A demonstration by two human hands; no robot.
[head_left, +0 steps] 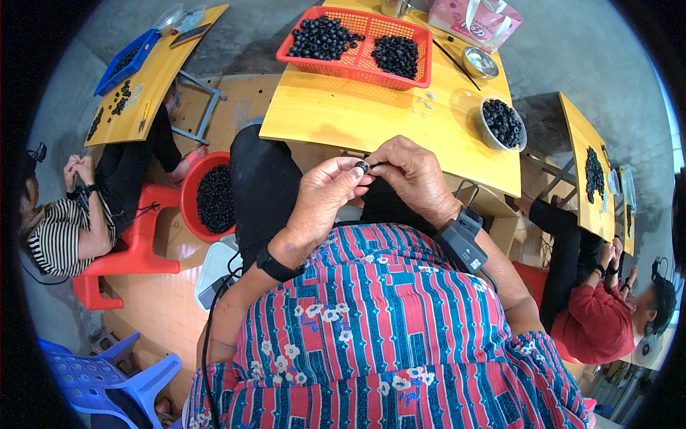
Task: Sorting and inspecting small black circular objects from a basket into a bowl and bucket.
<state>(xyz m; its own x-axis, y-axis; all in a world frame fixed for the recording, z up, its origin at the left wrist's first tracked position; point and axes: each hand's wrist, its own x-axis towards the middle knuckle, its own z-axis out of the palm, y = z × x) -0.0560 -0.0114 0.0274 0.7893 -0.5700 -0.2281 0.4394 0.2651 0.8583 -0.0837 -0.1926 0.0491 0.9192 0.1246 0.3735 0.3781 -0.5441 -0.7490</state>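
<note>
Both hands of the seated person meet just off the near edge of the yellow table (336, 118), above the lap, and a small round black piece (362, 166) sits between them. The left hand (323, 191) has that piece pinched at the very tips of thumb and forefinger, the gap between them no wider than the piece itself, so it lies at the outer end of the grip, well clear of the palm. The right hand (413, 173) comes in from the other side, thumb and fingertips drawn together right beside the piece; from here I can't tell whether they touch it or hold something tiny of their own. Beyond the hands, on the table, stands a red basket (343, 69) with black pieces in both its compartments. To its right are a metal bowl (480, 63) and, nearer the person, a clear bowl (489, 139) heaped with black rings (503, 121). A few small clear bits (426, 101) lie between basket and clear bowl. On the floor to the left, a red tub (189, 196) holds more black pieces.
</note>
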